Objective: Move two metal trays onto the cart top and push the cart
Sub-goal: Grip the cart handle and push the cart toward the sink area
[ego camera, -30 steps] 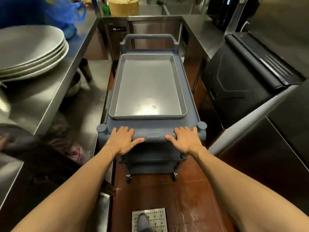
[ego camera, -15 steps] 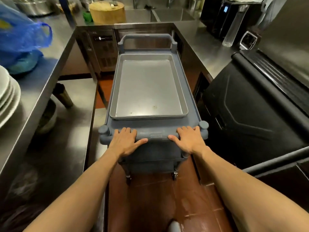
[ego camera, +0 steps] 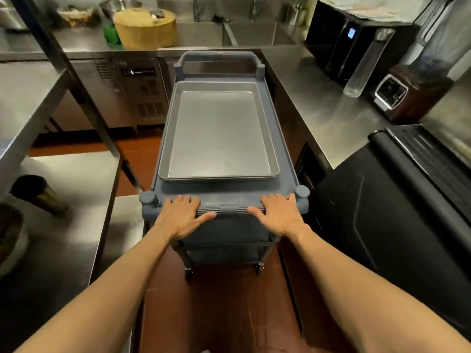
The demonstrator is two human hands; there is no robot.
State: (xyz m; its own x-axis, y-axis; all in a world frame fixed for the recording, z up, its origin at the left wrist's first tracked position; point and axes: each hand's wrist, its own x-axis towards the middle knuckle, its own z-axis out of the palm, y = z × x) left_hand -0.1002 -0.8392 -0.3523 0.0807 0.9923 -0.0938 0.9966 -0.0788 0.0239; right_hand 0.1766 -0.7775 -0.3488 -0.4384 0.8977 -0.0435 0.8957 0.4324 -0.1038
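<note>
Steel counters (ego camera: 316,103) flank the cart (ego camera: 285,159); left hand (ego camera: 181,217) and right hand (ego camera: 279,215) grip its handle (ego camera: 229,209)

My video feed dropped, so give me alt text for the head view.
Both hands, left hand and right hand, grip the near handle of a grey cart carrying a metal tray in a narrow aisle between steel counters.

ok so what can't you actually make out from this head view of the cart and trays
- Tray count: the metal tray may be a nested stack.
- Cart lower shelves: hidden under its top.
- Left hand and right hand: palms hidden.
- Wheels: dark, too small.
</note>
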